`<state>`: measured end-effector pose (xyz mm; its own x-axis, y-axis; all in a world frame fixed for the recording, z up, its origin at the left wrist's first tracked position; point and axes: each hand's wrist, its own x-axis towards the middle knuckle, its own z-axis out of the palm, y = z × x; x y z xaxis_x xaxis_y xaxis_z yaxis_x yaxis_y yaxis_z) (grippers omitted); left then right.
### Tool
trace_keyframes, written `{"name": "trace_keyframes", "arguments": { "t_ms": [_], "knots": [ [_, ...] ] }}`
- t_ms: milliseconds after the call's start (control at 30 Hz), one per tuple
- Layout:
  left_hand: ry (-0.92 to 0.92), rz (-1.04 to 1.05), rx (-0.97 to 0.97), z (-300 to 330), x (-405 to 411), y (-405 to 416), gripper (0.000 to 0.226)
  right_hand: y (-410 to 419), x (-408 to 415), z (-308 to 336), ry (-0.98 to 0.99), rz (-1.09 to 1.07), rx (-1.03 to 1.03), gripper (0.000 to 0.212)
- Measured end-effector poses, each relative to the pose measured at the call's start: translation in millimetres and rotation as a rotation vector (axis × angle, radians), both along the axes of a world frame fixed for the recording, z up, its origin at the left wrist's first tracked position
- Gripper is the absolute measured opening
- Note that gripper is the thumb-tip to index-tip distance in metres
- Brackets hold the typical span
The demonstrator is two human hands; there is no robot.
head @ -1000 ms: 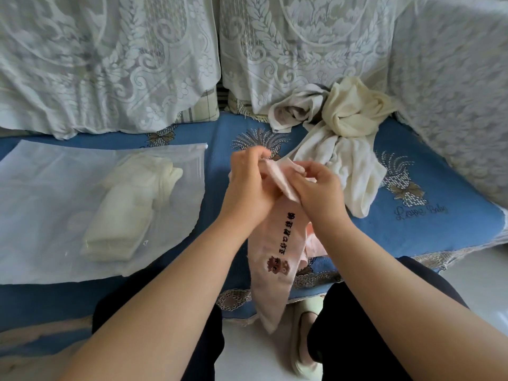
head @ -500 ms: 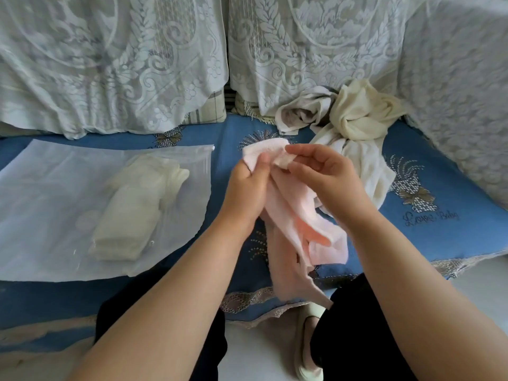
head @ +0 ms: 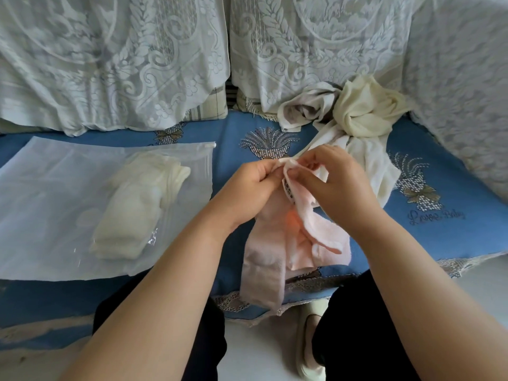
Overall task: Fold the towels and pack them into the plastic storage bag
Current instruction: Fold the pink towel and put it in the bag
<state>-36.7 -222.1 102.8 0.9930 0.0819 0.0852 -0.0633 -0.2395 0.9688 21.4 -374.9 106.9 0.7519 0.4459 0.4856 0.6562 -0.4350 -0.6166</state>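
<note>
Pink towel (head: 277, 243) edge, both hands pinching

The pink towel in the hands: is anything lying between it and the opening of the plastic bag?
Nothing visible: only bare blue sofa cover lies between the pink towel and the plastic storage bag.

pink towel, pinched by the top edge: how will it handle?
Probably floppy: the pink towel hangs limp and creased from where both hands, left hand and right hand, pinch it. Likely light, since fingertip pinches alone carry it. Its loose end trails past the blue cushion edge.
</note>
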Motion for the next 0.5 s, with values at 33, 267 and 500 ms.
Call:
{"name": "trace_keyframes", "arguments": {
  "t_ms": [33,267,500],
  "knots": [
    [0.021,-0.03,-0.03,-1,0,1,0.024,1,0,0,-0.036,0.006,-0.015,0.019],
    [0.102,-0.209,-0.113,5,-8,5,0.035,1,-3,-2,-0.053,0.007,-0.042,0.018],
    [-0.045,-0.01,0.316,-7,-3,-3,0.017,1,-4,-3,0.098,0.0,0.005,0.016]
  ]
}}
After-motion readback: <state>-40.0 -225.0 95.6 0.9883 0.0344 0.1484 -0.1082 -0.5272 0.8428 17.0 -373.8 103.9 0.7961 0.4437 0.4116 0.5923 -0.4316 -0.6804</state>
